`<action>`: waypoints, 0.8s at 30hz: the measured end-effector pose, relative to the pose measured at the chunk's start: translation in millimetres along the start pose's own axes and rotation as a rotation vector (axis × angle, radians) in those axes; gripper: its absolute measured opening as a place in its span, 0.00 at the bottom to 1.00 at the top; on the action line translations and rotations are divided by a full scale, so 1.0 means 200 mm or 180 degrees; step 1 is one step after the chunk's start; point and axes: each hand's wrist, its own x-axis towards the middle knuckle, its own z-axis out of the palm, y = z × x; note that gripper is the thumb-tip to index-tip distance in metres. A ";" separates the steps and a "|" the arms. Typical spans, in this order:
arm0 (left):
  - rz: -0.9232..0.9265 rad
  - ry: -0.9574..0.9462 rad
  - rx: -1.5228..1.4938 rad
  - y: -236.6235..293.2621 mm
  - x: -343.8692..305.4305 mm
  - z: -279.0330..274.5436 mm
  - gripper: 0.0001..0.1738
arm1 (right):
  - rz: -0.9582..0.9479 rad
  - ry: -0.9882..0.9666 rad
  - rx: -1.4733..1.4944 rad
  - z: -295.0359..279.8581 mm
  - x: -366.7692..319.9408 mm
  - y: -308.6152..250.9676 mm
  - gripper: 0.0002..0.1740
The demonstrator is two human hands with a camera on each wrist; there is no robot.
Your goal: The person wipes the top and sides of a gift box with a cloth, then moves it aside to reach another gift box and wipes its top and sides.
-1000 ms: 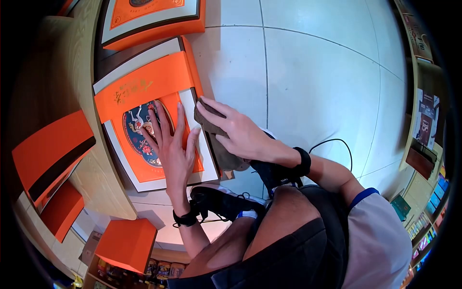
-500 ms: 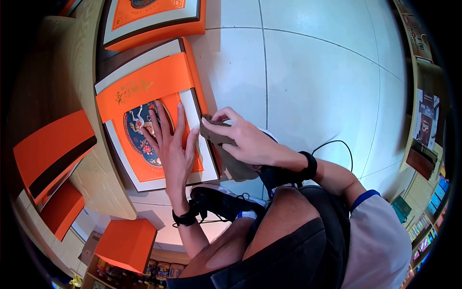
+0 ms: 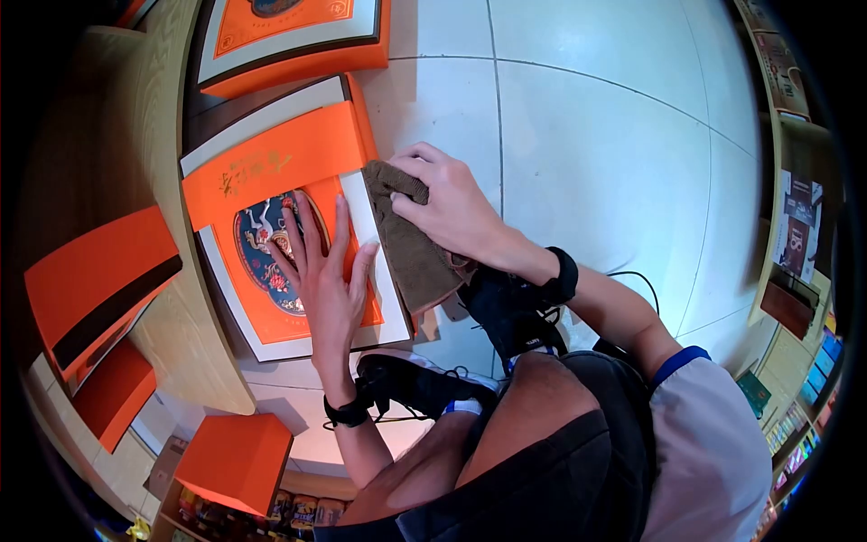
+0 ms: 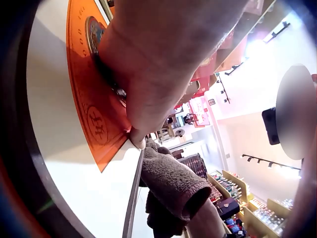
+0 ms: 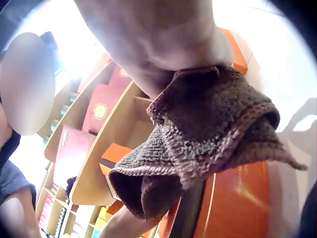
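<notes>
A large orange and white gift box [image 3: 271,163] with a round blue emblem lies tilted on a wooden display shelf [image 3: 153,135]. My left hand [image 3: 321,262] lies flat on its lid with fingers spread, and it fills the left wrist view as a hand [image 4: 158,64] on the orange box [image 4: 91,99]. My right hand [image 3: 442,203] grips a brown cloth [image 3: 406,239] against the box's right edge, near its upper corner. The same brown cloth [image 5: 208,134] hangs bunched under the right hand [image 5: 158,34] in the right wrist view, and the cloth [image 4: 171,186] also shows beside the left thumb.
Another orange box [image 3: 289,36] stands above on the shelf, and more orange boxes [image 3: 99,271] sit at the left and lower left [image 3: 235,456]. White floor tiles [image 3: 587,135] spread to the right. My black shoes [image 3: 415,379] and a black cable [image 3: 632,271] are below.
My right hand has carried the brown cloth up along the box's right edge, from mid-edge towards the upper corner. My left hand stays flat on the lid.
</notes>
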 end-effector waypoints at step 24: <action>0.0023 -0.0033 0.0142 -0.01 0.00 0.01 0.36 | -0.0376 -0.0826 -0.0670 -0.03 -0.12 -0.01 0.24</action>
